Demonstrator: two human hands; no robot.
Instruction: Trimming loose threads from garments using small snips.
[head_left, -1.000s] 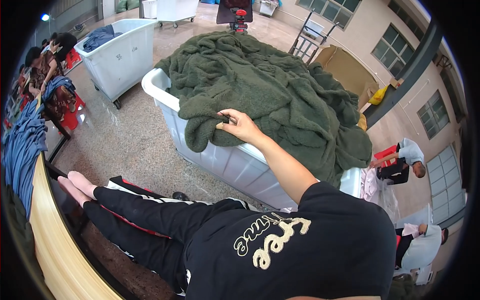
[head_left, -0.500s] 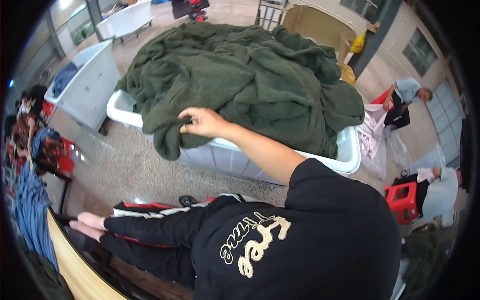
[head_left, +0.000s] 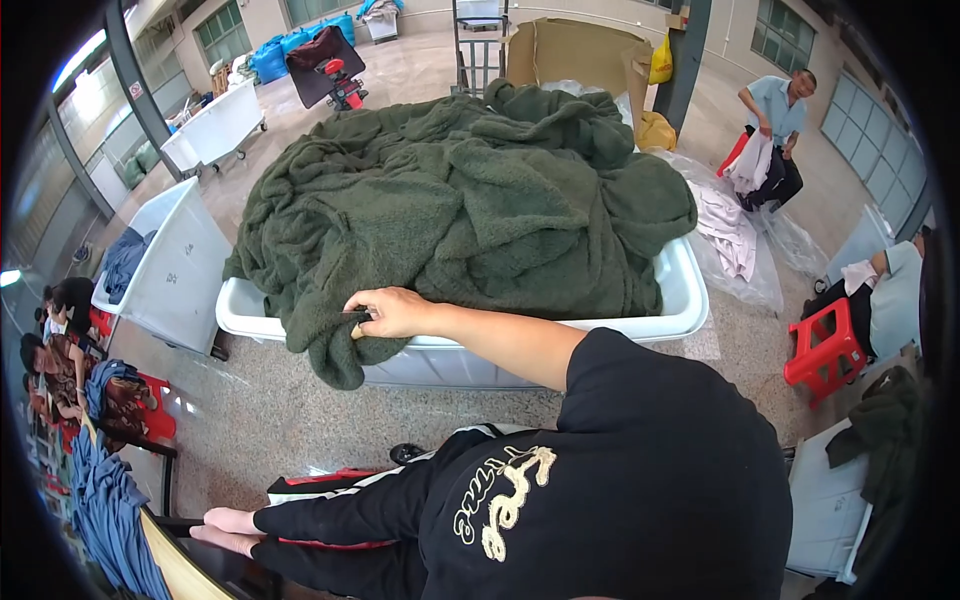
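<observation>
A large heap of dark green fleece fabric (head_left: 410,220) fills a white wheeled bin (head_left: 690,290) and bulges over its rim. My right hand (head_left: 392,312) reaches across from my dark sleeve to the heap's near left corner. Its thumb and fingers are pinched on a fold of the fleece, where a flap hangs down outside the bin. The thumb tip looks yellowish, as if covered. Fingers and cloth hide just what lies inside the pinch. My left hand is out of sight.
Another white bin (head_left: 165,265) with blue cloth stands left. Blue cloth (head_left: 105,505) lies on a wooden-edged table (head_left: 170,560). At right are a red stool (head_left: 828,345), a seated person (head_left: 780,130), pale pink cloth (head_left: 725,235) on plastic and a bin (head_left: 830,500) with dark green cloth.
My right hand's fingers, more spread before, have closed on the fleece fold. The view has tilted up and turned, so the bin looks more level and more of the room shows.
</observation>
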